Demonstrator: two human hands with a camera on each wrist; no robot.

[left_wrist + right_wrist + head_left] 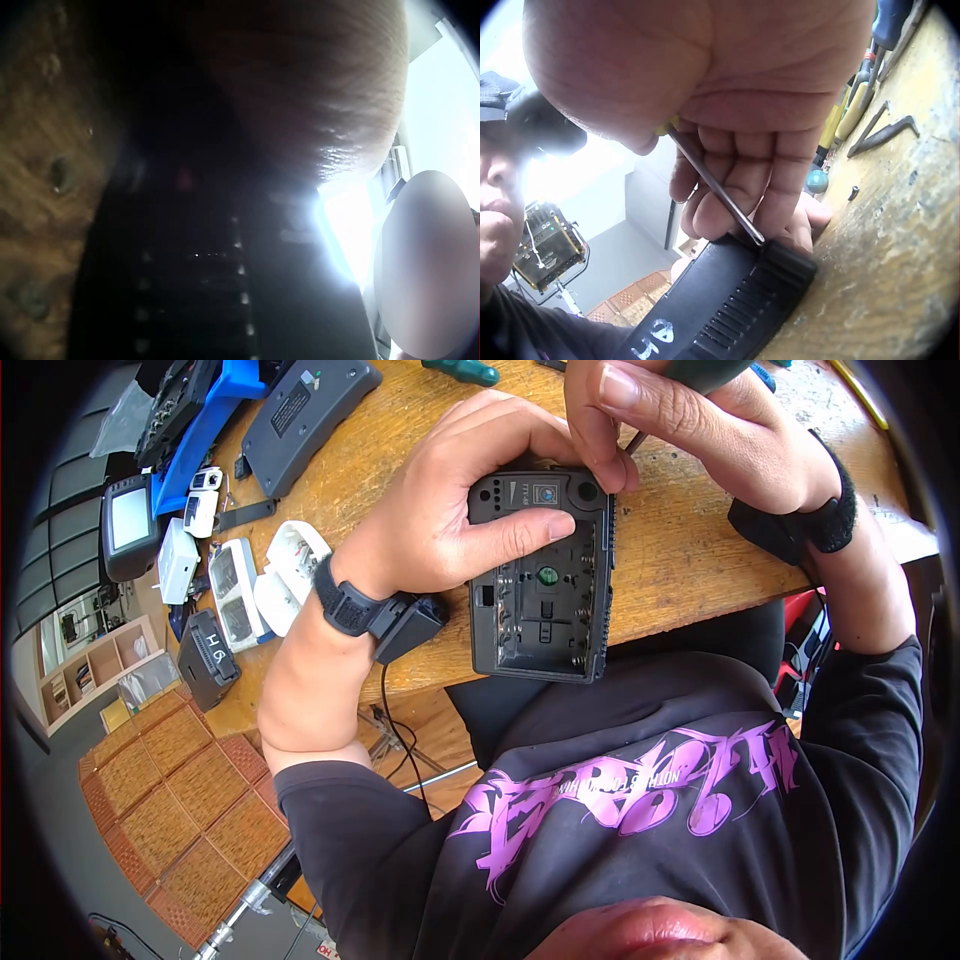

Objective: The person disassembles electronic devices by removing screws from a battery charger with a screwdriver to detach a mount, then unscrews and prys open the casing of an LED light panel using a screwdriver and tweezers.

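A black plastic device housing (pixel 545 650), with an open battery bay and spring contacts, stands at the table's front edge. My left hand (pixel 425 510) grips its far left side, the thumb lying across its top face. In my right hand (pixel 705 435) is a screwdriver (pixel 716 187) with a dark green handle. Its metal shaft slants down and the tip is right at the end of the housing in the right wrist view. Fingers of the right hand are close to that same corner. The left wrist view is dark, showing mostly the palm and the housing's ribbed side.
A grey device (pixel 305 430), white plastic shells (pixel 235 585) and a black unit with white marks (pixel 208 660) lie on the left. A green-handled tool (pixel 462 370) lies at the back. On the wood are a bent metal tool (pixel 885 135) and a small screw (pixel 853 193).
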